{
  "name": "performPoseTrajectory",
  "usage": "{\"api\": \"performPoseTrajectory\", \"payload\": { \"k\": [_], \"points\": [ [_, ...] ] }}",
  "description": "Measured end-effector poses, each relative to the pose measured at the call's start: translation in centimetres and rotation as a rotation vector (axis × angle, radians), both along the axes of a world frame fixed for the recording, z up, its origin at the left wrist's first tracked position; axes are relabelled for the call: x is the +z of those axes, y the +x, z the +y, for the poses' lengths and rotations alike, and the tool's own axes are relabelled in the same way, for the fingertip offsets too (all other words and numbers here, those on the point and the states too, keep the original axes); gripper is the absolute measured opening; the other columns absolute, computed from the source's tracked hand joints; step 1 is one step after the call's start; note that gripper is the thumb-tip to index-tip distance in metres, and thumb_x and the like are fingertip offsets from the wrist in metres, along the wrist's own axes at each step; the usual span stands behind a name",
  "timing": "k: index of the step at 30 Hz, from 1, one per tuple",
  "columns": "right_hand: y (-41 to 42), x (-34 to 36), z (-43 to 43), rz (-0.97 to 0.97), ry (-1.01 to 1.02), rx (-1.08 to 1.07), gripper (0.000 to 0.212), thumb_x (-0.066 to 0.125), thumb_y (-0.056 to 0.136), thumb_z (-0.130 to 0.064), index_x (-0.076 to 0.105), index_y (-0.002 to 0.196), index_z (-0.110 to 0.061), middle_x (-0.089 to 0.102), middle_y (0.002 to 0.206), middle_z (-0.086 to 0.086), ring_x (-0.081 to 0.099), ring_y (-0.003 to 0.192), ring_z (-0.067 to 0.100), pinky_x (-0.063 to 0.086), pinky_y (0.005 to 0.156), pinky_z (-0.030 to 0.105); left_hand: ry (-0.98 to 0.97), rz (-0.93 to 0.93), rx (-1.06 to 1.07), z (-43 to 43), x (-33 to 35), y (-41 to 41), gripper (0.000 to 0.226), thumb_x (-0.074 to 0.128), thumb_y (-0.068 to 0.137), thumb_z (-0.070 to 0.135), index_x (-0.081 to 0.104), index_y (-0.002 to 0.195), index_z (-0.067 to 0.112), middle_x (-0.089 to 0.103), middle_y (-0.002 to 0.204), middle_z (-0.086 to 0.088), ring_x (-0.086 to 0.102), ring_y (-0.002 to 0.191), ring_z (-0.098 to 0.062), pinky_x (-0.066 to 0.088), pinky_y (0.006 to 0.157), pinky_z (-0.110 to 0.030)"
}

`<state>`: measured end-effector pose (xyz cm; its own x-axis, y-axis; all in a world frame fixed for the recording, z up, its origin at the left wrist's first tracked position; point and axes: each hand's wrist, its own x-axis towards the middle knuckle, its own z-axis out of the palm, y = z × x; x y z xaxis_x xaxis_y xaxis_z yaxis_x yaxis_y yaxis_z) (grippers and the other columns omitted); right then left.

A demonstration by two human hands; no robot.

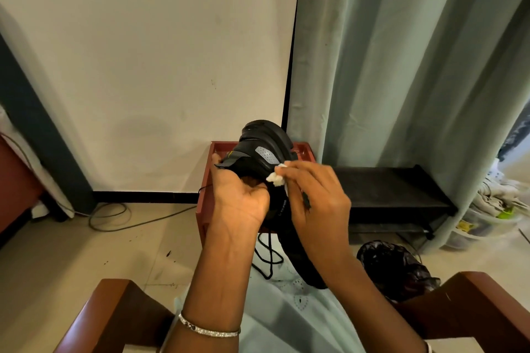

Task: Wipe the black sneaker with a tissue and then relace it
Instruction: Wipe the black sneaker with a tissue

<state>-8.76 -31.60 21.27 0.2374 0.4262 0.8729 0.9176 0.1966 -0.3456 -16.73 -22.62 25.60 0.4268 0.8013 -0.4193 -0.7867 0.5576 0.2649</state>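
Observation:
I hold the black sneaker (261, 149) up in front of me, toe pointing away and its sole facing right. My left hand (239, 198) grips it from the left, fingers curled into the opening by the tongue. Against the sneaker's side, my right hand (314, 195) pinches a crumpled white tissue (276, 178). A loose black lace (266, 255) hangs below the shoe over my lap.
A red-brown stool (205, 203) stands just behind the sneaker against the wall. To the right are a low black shoe rack (395, 189), a black plastic bag (395, 266) and a green curtain (401, 66). Wooden armrests (109, 315) flank my lap. A cable (114, 218) lies on the floor.

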Motion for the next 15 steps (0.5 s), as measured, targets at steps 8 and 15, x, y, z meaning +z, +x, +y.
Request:
{"api": "performPoseTrajectory", "payload": {
  "k": [8,15],
  "points": [
    [1.4,-4.0,-1.9,0.056,-0.039,0.009,0.016,0.066,0.091,-0.004,0.075,0.104,-0.007,0.071,0.107,0.001,0.064,0.104,0.017,0.053,0.089,0.035,0.033,-0.024,0.013,-0.4,0.8,-1.1,0.046,0.045,0.098,0.046,0.067,0.11,0.008,0.067,0.112,-0.017,0.063,0.103,-0.031,0.047,0.1,-0.046],
    [1.2,-1.7,-1.2,0.121,0.026,0.018,0.014,0.066,0.092,-0.006,0.076,0.101,-0.004,0.069,0.104,0.006,0.066,0.099,0.018,0.055,0.086,0.034,0.058,-0.04,-0.036,-1.2,0.2,-0.2,0.049,0.045,0.098,0.05,0.07,0.102,0.009,0.069,0.113,-0.018,0.063,0.106,-0.032,0.044,0.106,-0.046]
  ]
}}
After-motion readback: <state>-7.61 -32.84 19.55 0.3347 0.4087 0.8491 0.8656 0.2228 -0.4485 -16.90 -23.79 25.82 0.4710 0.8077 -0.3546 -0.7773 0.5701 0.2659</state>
